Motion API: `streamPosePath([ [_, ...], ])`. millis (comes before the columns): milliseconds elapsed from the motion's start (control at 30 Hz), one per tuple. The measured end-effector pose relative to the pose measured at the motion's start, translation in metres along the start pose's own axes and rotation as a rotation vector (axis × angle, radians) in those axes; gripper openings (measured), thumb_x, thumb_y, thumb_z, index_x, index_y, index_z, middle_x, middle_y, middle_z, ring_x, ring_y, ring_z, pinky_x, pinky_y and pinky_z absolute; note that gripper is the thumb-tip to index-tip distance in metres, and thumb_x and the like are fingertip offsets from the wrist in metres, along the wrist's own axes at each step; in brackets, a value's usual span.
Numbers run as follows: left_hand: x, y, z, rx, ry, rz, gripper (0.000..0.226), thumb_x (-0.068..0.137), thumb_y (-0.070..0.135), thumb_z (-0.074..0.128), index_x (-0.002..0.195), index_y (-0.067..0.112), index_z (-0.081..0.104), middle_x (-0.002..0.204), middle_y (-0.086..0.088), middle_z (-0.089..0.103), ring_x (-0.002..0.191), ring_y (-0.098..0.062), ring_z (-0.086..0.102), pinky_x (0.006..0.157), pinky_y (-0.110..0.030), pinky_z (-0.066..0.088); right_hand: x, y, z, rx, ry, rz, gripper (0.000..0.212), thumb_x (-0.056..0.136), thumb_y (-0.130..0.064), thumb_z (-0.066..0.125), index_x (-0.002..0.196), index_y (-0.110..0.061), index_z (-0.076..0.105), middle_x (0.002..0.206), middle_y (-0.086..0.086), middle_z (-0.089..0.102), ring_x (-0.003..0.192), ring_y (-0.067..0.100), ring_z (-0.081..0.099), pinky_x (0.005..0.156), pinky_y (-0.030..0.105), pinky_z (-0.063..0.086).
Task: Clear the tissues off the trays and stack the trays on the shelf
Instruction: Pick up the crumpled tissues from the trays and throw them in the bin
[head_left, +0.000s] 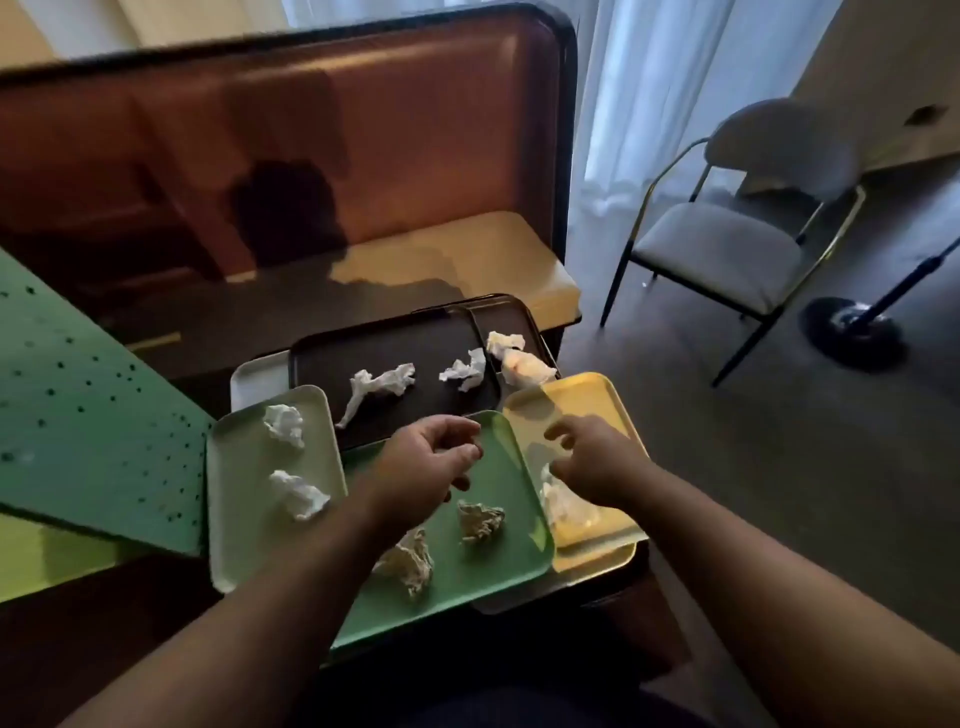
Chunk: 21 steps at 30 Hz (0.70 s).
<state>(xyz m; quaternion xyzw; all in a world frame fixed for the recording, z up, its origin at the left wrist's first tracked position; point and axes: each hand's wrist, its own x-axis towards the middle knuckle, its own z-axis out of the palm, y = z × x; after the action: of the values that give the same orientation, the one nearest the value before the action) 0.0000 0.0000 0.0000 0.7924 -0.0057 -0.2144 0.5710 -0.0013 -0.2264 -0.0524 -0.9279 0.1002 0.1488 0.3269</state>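
- Landmark: green tray (498, 483), front centre. We see two crumpled tissues (480, 521) on it.
- Pale tray (234, 499) to its left: two tissues.
- Black tray (395, 348) behind it: two tissues; a second black tray (519, 317) behind-right holds more.
- Yellow tray (582, 395) to its right: one tissue, partly hidden by our right hand (592, 462).
- Left hand (431, 462) hovers over the green tray's far end, fingers curled loosely, holding nothing; nearest tissues lie just toward us from it.
- Right hand open, fingers spread, empty, just above the yellow tray's tissue; contact unclear.
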Motion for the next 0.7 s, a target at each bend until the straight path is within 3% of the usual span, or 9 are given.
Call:
streamPosePath([
  [100,-0.003,-0.013,0.011,0.062,-0.051,-0.072,0.022,0.092,0.008,0.063,0.110,0.020,0.066,0.102,-0.005,0.074,0.062,-0.011,0.064,0.051,-0.020,0.048,-0.008,0.014,0.012,-0.277,-0.143,0.103,0.052,0.086,-0.026,0.070,0.135,-0.032,0.057,0.134,0.000,0.051,0.093,0.020,0.058,0.071,0.029,0.048],
  [167,-0.005,-0.022,0.019,0.061,-0.073,-0.097,0.024,0.092,0.005,0.063,0.114,0.014,0.066,0.103,-0.009,0.073,0.062,-0.012,0.064,0.050,-0.017,0.046,-0.014,0.024,0.024,-0.389,-0.158,0.075,0.053,0.086,-0.030,0.070,0.136,-0.036,0.054,0.134,-0.004,0.050,0.095,0.019,0.060,0.071,0.031,0.053],
  [267,-0.004,-0.024,0.025,0.036,-0.079,-0.123,0.028,0.092,0.002,0.062,0.119,0.006,0.064,0.104,-0.014,0.071,0.061,-0.012,0.062,0.049,-0.014,0.045,-0.016,0.040,0.033,-0.414,-0.078,0.012,0.033,0.092,-0.033,0.064,0.124,-0.038,0.059,0.123,-0.008,0.058,0.091,0.015,0.061,0.070,0.032,0.056],
  [400,-0.001,-0.022,0.026,0.005,-0.093,-0.146,0.031,0.093,0.006,0.062,0.124,0.008,0.061,0.106,-0.011,0.069,0.061,-0.009,0.062,0.051,-0.017,0.048,-0.012,0.041,0.032,-0.204,0.039,0.007,0.010,0.098,-0.028,0.055,0.096,-0.032,0.065,0.102,-0.003,0.066,0.081,0.016,0.062,0.071,0.037,0.057],
  [533,0.008,-0.015,0.025,-0.088,-0.069,-0.149,0.052,0.097,0.030,0.059,0.145,0.021,0.042,0.116,0.004,0.061,0.094,-0.016,0.067,0.074,-0.030,0.057,-0.008,0.003,0.018,0.130,0.197,-0.188,0.004,0.097,-0.024,0.064,0.093,-0.022,0.063,0.087,-0.002,0.063,0.072,0.012,0.059,0.061,0.028,0.049],
  [633,0.016,-0.003,0.025,-0.217,-0.099,-0.166,0.050,0.101,0.042,0.047,0.148,0.030,0.036,0.128,0.001,0.059,0.112,-0.018,0.061,0.096,-0.045,0.052,-0.012,-0.038,0.012,0.312,0.113,-0.364,0.005,0.095,-0.021,0.067,0.098,-0.017,0.067,0.081,-0.004,0.067,0.069,0.006,0.061,0.058,0.022,0.049],
  [700,0.021,0.005,0.024,-0.297,-0.079,-0.150,0.032,0.104,0.035,0.042,0.135,0.028,0.049,0.125,-0.007,0.064,0.110,-0.024,0.064,0.097,-0.051,0.051,-0.007,-0.054,0.014,0.377,0.029,-0.385,0.009,0.092,-0.015,0.065,0.101,-0.014,0.068,0.087,0.003,0.069,0.076,0.017,0.065,0.065,0.038,0.056],
])
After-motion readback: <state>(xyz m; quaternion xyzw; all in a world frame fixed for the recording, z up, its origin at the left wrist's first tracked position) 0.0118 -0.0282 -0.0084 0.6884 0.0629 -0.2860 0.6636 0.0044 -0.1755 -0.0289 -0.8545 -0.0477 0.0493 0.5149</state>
